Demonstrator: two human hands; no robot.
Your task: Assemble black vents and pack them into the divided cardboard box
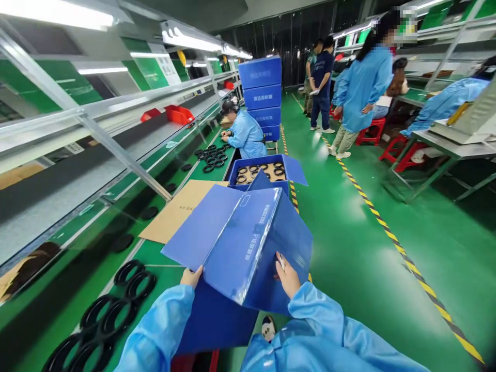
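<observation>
Head view, left to right: black rubber rings point(104, 315) lie in loose stacks on the green assembly bench point(166, 279), with a flat tan cardboard sheet point(174, 214) beyond them. Left hand point(191, 276) and right hand point(287, 276) have fingers clenched on opposite edges of a blue corrugated-plastic box point(240, 243), held up with flaps unfolded, contents unseen. Farther ahead, an open blue tote point(259, 173) already holds rows of rings; the bench rings remain unboxed.
</observation>
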